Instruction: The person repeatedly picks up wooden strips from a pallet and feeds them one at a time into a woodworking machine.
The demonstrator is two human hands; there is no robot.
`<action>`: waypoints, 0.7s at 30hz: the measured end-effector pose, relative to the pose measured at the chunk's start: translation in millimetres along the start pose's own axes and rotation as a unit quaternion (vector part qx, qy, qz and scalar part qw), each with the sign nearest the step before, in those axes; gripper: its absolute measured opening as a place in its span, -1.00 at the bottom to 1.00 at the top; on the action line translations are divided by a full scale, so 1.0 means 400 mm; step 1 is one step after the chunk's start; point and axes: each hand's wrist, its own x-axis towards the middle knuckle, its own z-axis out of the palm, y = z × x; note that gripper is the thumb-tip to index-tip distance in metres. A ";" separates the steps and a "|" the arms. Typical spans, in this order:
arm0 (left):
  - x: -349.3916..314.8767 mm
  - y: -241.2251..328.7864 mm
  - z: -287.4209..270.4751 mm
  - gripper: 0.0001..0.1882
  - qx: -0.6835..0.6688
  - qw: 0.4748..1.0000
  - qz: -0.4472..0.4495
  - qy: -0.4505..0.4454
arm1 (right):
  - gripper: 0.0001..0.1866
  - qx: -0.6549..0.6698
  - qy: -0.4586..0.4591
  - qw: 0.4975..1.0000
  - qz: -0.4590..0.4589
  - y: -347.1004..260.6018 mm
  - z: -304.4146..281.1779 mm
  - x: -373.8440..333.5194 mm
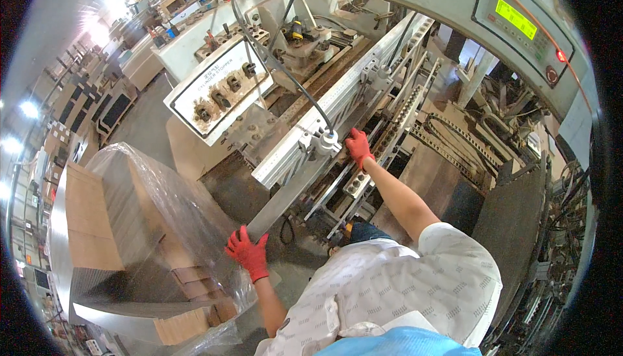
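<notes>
My left hand [248, 253], in a red glove, is at the near end of a long, narrow grey board [283, 201]. Its fingers are spread, and the thumb and index finger touch the board's end. Farther along, my right hand [359, 148], also in a red glove, has its fingers bent at the board's right edge, next to a round metal pressing cylinder [326, 143]; the fingertips are partly hidden. The board slants away from me beside a pale metal beam [276, 164] and under the cylinder. Its far part is lost among the machine parts.
Left of me stands a stack of brown boards [94, 226] in clear plastic wrap. A white switch panel [220, 90] rises beyond the beam. Metal rails [389, 142] lie to my right, and a control box with a lit display [516, 18] hangs at upper right.
</notes>
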 end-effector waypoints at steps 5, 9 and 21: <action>-0.075 0.178 0.041 -0.44 -0.233 0.961 -0.058 0.139 | -0.46 0.049 -0.090 0.995 0.021 0.012 -0.059 0.011; -0.152 0.244 0.150 -0.52 -0.538 0.801 -0.258 0.037 | -0.49 -0.046 -0.114 0.992 -0.030 -0.073 -0.152 -0.022; -0.043 0.244 0.247 -0.63 -0.729 0.539 -0.421 -0.017 | -0.68 -0.057 -0.077 0.985 -0.143 -0.016 -0.227 -0.123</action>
